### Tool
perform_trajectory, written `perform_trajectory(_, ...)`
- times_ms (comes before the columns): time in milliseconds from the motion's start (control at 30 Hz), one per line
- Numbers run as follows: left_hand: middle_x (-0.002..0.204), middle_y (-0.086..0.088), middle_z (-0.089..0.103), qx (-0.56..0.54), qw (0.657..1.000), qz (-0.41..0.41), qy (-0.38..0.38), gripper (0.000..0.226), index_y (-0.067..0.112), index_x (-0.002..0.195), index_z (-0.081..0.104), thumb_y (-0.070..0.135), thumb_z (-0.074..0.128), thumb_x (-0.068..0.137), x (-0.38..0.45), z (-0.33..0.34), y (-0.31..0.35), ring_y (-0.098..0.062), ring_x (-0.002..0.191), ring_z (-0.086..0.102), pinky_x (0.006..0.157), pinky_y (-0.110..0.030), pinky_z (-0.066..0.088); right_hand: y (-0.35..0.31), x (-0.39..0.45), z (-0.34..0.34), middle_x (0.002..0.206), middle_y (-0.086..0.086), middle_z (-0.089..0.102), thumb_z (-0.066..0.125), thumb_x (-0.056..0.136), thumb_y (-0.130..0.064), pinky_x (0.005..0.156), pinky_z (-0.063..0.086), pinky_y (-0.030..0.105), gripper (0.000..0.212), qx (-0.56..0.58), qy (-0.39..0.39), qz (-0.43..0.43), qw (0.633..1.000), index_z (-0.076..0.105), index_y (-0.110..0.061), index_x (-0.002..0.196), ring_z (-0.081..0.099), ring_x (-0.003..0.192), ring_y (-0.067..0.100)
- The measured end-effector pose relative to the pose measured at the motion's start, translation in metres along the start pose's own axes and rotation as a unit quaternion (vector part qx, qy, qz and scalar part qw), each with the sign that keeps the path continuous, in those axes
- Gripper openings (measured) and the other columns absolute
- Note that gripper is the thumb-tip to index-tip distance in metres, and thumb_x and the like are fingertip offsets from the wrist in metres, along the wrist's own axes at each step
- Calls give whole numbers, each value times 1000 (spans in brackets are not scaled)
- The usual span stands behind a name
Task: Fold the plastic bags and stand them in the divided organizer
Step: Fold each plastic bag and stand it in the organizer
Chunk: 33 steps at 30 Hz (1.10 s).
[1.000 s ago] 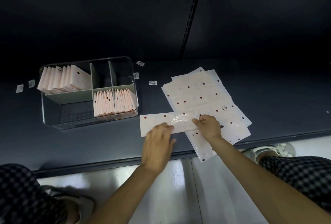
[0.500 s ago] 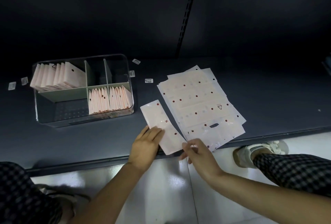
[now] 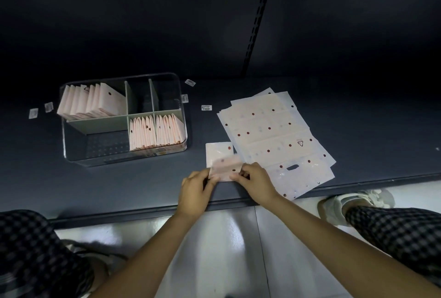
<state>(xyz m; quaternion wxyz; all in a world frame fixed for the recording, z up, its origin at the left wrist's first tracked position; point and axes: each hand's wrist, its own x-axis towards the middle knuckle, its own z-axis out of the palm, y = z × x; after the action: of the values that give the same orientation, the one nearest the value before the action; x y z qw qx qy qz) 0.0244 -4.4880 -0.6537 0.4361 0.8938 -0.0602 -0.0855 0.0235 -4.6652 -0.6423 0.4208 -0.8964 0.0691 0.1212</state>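
A narrow folded strip of pink, red-dotted plastic bag point(image 3: 219, 152) lies on the dark shelf near its front edge. Its near end is lifted and doubled over toward the far end. My left hand point(image 3: 194, 194) pinches that lifted end at its left side, and my right hand point(image 3: 256, 184) pinches it at the right. A stack of flat bags point(image 3: 274, 135) lies to the right, touching the strip. The clear divided organizer point(image 3: 71, 154) stands at the left. Folded bags point(image 3: 90, 102) stand in its back left compartment and more folded bags point(image 3: 157, 132) in its two front right compartments.
Small white barcode labels point(image 3: 206, 107) lie scattered on the shelf behind and left of the organizer. The shelf's front edge point(image 3: 143, 210) runs just under my wrists. A vertical slotted rail point(image 3: 256, 18) rises on the dark back wall. Knees in checked trousers flank the white floor below.
The long strip was turned from crosswise to lengthwise. Both hands then took its near end and are folding it away from me, so it now looks about half as long.
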Motion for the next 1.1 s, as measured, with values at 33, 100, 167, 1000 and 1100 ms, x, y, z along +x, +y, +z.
perform_trajectory(33, 90, -2, 69, -21, 999, -35, 15, 23, 13, 112, 64, 22, 61, 91, 3, 1, 1, -24, 93, 59, 87, -40, 45, -2, 3, 1, 77, 0, 63, 67, 86, -23, 68, 41, 21, 17, 21, 6, 26, 999, 63, -12, 74, 57, 80, 13)
perform_trajectory(100, 81, 1, 68, -47, 994, -88, 47, 31, 14, 118, 58, 20, 64, 88, 7, 3, 3, -24, 90, 59, 85, -41, 46, -8, 10, 3, 84, 8, 69, 66, 86, -23, 76, 47, 31, 23, 39, 17, 72, 997, 63, -1, 79, 63, 83, 20)
perform_trajectory(167, 78, 2, 66, -42, 990, -117, 70, 35, 14, 120, 54, 19, 65, 87, 9, 5, 5, -23, 88, 58, 84, -41, 46, -13, 16, 5, 90, 10, 70, 65, 87, -27, 80, 49, 33, 27, 12, 19, 105, 994, 65, 0, 86, 63, 87, 23)
perform_trajectory(1000, 79, -4, 70, 226, 917, 327, 41, 24, 11, 88, 69, 3, 75, 66, 46, -79, 38, -24, 78, 65, 72, -32, 50, -108, 22, -53, 141, -3, 45, 67, 81, -46, 99, 33, 23, 76, -189, -192, -75, 960, 31, -25, 144, 40, 130, 16)
perform_trajectory(1100, 81, 1, 67, 166, 938, 304, 24, 13, 17, 92, 61, 12, 65, 81, 56, -107, 47, -21, 77, 62, 74, -33, 48, -135, 29, -43, 102, 8, 65, 54, 93, -26, 77, 45, 31, 25, -267, -140, -121, 946, 55, -13, 115, 59, 95, 24)
